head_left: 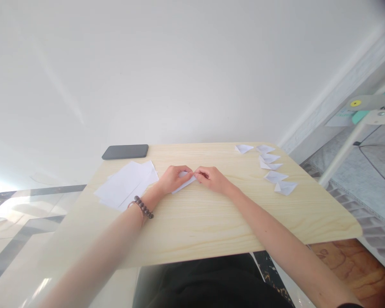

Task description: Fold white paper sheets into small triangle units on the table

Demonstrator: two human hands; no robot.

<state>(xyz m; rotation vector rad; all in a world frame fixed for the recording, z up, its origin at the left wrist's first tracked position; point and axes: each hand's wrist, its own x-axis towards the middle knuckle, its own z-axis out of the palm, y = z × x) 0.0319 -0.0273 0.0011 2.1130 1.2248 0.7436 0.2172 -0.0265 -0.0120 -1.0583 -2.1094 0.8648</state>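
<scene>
Both hands meet over the middle of the wooden table, pinching one small piece of folded white paper [185, 183]. My left hand [175, 177] is closed on its upper edge, and a pale strip of the paper shows beneath the palm. My right hand [211, 178] pinches the paper's right end, thumb and forefinger close to the left thumb. The fingers hide much of the folds. Several folded paper boats [276, 176] stand in a loose line on the right side of the table. To the left lies a spread stack of white paper sheets [123, 186].
A dark smartphone [125, 152] lies at the table's back left corner, above the sheets. The light wooden table [192, 231] has rounded corners and backs onto a white wall [179, 77]. A white metal frame [346, 147] stands on the right, beyond the table edge.
</scene>
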